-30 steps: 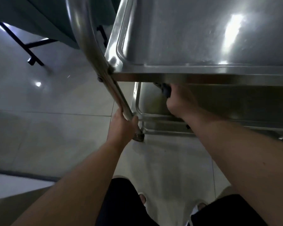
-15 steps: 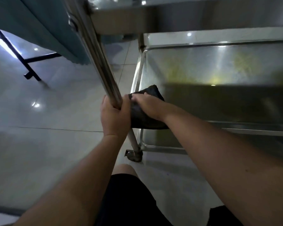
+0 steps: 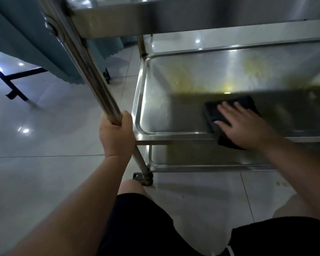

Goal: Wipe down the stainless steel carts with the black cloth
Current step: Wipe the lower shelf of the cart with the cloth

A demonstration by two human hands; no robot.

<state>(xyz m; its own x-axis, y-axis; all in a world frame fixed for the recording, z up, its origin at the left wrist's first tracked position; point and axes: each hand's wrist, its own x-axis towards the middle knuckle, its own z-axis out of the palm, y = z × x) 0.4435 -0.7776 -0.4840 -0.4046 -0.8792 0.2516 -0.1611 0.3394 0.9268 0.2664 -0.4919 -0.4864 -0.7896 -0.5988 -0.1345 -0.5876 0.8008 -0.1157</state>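
Mid-wipe on the middle stainless steel cart shelf [image 3: 155,115]: our right hand [image 3: 246,126] presses flat, fingers straight, on the folded black cloth [image 3: 212,111]. Left hand [image 3: 116,135] grips the tubular steel cart post [image 3: 89,71]. Next we'd sweep toward 12 o'clock, onto the yellowish stains [image 3: 255,69].

Over the middle shelf [image 3: 229,74] there is open room to the far side and to the right, but the upper shelf [image 3: 155,17] hangs low above it. At the left the slanted post [image 3: 92,84] stands in the way, and the raised rim [image 3: 137,108] borders the shelf.
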